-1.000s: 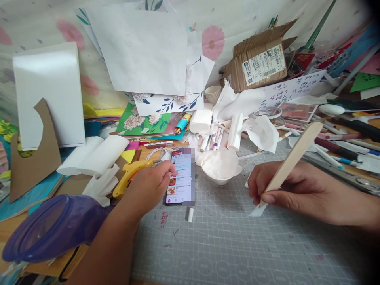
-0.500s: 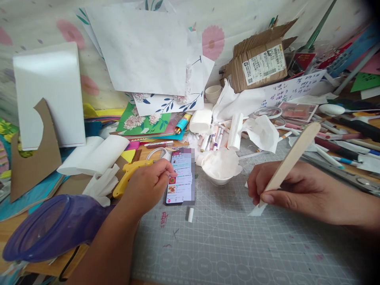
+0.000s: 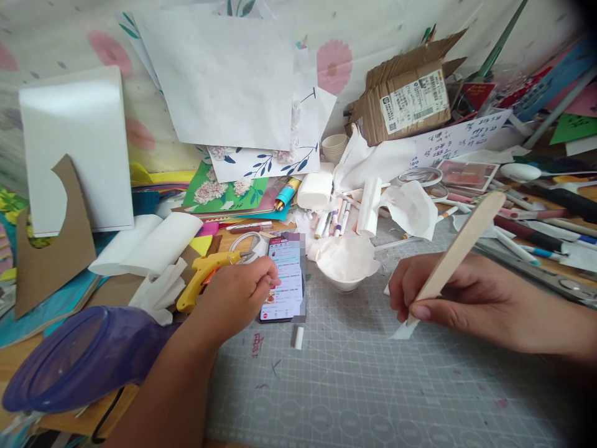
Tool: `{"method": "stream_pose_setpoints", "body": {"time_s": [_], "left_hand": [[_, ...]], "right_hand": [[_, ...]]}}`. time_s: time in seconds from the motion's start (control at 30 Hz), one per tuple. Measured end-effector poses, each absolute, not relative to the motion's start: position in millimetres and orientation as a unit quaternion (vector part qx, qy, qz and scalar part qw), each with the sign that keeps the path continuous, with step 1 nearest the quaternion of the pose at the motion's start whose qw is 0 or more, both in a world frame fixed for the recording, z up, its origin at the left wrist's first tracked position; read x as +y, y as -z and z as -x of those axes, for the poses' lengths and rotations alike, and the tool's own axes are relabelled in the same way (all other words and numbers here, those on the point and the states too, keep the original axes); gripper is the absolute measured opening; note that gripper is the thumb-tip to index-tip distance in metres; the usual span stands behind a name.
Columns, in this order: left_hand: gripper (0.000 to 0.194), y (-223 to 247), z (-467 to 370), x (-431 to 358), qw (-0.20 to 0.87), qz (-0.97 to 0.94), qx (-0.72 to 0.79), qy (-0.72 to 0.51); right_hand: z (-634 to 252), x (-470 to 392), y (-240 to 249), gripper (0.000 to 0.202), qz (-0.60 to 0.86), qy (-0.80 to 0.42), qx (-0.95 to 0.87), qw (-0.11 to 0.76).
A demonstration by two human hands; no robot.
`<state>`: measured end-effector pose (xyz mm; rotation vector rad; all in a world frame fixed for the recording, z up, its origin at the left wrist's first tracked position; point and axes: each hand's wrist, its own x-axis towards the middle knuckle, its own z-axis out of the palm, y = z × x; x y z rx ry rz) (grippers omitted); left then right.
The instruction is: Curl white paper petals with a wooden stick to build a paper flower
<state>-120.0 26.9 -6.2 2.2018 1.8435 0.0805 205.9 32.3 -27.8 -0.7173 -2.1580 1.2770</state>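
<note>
My left hand [image 3: 237,298] is over the left edge of a lit phone [image 3: 289,286], fingers curled and fingertips near its screen. Whether anything is between those fingers is hidden. My right hand [image 3: 443,298] grips a flat wooden stick [image 3: 459,246] that slants up to the right, with a scrap of white paper [image 3: 402,330] at its lower end. Between the hands stands a small white bowl [image 3: 346,283] lined with thin white paper. A short white roll [image 3: 299,338] lies below the phone on the grey cutting mat [image 3: 336,379].
A yellow glue gun [image 3: 198,280] lies left of the phone, beside a purple object [image 3: 84,354]. Behind are markers [image 3: 342,218], white paper rolls [image 3: 158,242] and a torn cardboard box [image 3: 405,99]. Pens and tools crowd the right side.
My left hand has shifted slightly down and its fingers have moved over the phone, uncovering more of the glue gun. My right hand holds nearly the same pose.
</note>
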Motion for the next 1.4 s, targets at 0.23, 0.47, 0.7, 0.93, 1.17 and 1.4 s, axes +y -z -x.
{"method": "stream_pose_setpoints", "body": {"time_s": [0.23,0.47,0.7,0.93,1.17,1.4], "left_hand": [[0.028,5.1,119.3,28.2,0.126,-0.751,0.648,-0.016],[0.028,6.7,120.3,28.8,0.106,-0.742,0.662,-0.018],[0.029,6.2,120.6,28.5,0.090,-0.735,0.671,-0.043],[0.027,5.4,121.6,26.8,0.077,-0.736,0.667,-0.091],[0.024,4.8,120.6,24.2,0.118,-0.752,0.643,-0.083],[0.029,6.0,119.7,25.2,0.103,-0.753,0.647,-0.061]], "right_hand": [[-204.8,32.7,27.8,0.022,0.262,-0.465,-0.800,0.274],[-202.5,32.3,24.4,0.021,0.262,-0.458,-0.803,0.277],[-205.5,32.3,26.9,0.023,0.270,-0.460,-0.802,0.267],[-204.5,31.6,25.9,0.022,0.270,-0.457,-0.803,0.269],[-202.6,32.3,24.0,0.025,0.273,-0.461,-0.802,0.265],[-202.6,32.3,25.2,0.023,0.265,-0.461,-0.803,0.269]]}}
